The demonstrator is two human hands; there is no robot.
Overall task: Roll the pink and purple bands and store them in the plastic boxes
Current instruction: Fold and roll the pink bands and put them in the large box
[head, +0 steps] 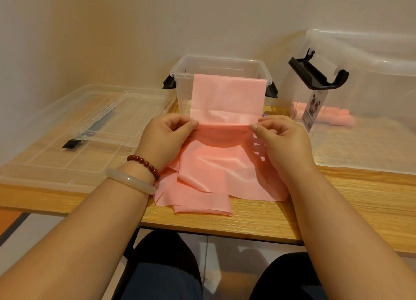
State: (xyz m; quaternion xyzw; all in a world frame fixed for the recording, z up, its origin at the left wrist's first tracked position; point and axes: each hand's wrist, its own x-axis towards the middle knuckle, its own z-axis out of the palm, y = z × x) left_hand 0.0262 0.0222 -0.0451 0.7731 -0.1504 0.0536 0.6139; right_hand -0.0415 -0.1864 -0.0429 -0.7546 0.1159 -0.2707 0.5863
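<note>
A wide pink band (222, 171) lies on the wooden table in front of me, its far end standing up against a clear plastic box (180, 74) with black latches. My left hand (166, 137) pinches the band's left edge at a fold. My right hand (281, 139) pinches the right edge of the same fold. The band's near end lies crumpled toward the table's front edge. A larger clear box (371, 110) at the right holds rolled pink bands (337, 117). No purple band is in view.
A clear lid (85, 128) with a black clip lies flat at the left. A black handle (315, 76) sticks up at the large box's near corner. The wall stands close behind the boxes. The table's front edge (225, 232) runs above my knees.
</note>
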